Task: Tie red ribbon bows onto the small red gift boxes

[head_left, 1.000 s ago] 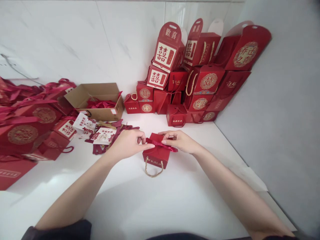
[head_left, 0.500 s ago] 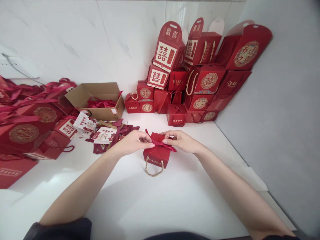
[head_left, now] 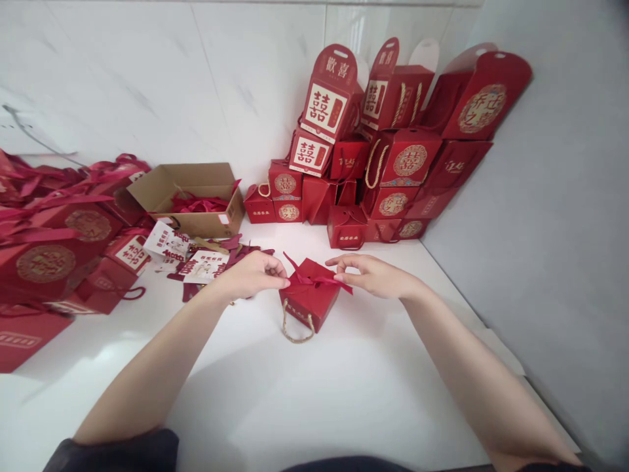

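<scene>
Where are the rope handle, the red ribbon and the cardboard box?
Rope handle (head_left: 296, 340): head view, bottom of its loop.
Red ribbon (head_left: 322, 280): head view, the strip across the small red box's top.
Cardboard box (head_left: 196, 225): head view, its front wall.

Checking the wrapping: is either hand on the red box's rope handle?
No, the left hand and right hand are up at the ribbon atop the red box, away from its rope handle.
</scene>
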### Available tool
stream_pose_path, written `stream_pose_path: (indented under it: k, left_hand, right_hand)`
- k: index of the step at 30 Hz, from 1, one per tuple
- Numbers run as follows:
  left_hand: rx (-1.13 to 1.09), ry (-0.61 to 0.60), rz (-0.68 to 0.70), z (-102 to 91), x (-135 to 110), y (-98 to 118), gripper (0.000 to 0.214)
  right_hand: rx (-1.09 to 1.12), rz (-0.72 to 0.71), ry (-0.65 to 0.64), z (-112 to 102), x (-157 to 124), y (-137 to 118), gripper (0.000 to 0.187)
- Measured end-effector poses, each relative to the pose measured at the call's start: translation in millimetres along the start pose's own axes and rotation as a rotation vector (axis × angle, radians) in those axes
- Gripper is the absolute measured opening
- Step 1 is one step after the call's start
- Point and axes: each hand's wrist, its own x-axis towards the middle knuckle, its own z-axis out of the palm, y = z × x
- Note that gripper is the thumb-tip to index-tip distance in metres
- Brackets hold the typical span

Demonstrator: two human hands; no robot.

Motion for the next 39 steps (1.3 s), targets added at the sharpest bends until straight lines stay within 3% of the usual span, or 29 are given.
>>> stream_pose_path:
  k: [3, 7, 8, 12, 14, 19, 24, 28, 32, 39]
  left_hand:
    - [0.074, 0.027, 0.075, 2.0, 3.6, -3.0, 0.018]
    - [0.188, 0.162, 0.395, 5.1, 1.9, 3.3, 0.027]
    - [0.216, 0.144, 0.459, 4.6, -0.1, 5.5, 0.027]
    - [0.289, -0.108, 0.602, -1.8, -10.5, 12.9, 0.034]
    - [0.320, -0.099, 0.625, -5.1, -14.5, 14.4, 0.033]
    - [0.392, 0.070, 0.627, -10.5, -15.0, 11.4, 0.013]
    - [0.494, 0.069, 0.649, -12.7, -9.3, 5.1, 0.018]
    - [0.533, 0.079, 0.649, -7.9, -8.9, 6.3, 0.021]
    - [0.548, 0.063, 0.642, -1.0, -12.0, 12.3, 0.024]
    - [0.583, 0.131, 0.644, -4.7, -9.6, 7.5, 0.017]
  right_hand:
    - [-0.073, -0.007, 0.026, 0.5, -0.3, 0.0, 0.017]
    - [-0.093, -0.075, 0.053, 2.4, -0.2, -2.2, 0.010]
    - [-0.091, -0.087, 0.057, 2.7, -0.3, -3.4, 0.012]
    - [-0.098, -0.106, 0.067, 4.0, -0.1, -7.8, 0.014]
    - [-0.102, -0.116, 0.078, 5.6, 0.5, -7.9, 0.011]
    - [-0.063, -0.134, 0.072, 10.3, 3.0, -3.4, 0.009]
    - [-0.039, -0.172, 0.078, 11.9, 2.5, -5.5, 0.007]
    - [-0.097, -0.203, 0.162, 16.7, 3.4, -7.9, 0.009]
    - [-0.264, -0.223, 0.242, 23.2, 5.4, -8.3, 0.008]
    - [-0.729, -0.392, 0.339, 30.7, 5.9, -9.6, 0.008]
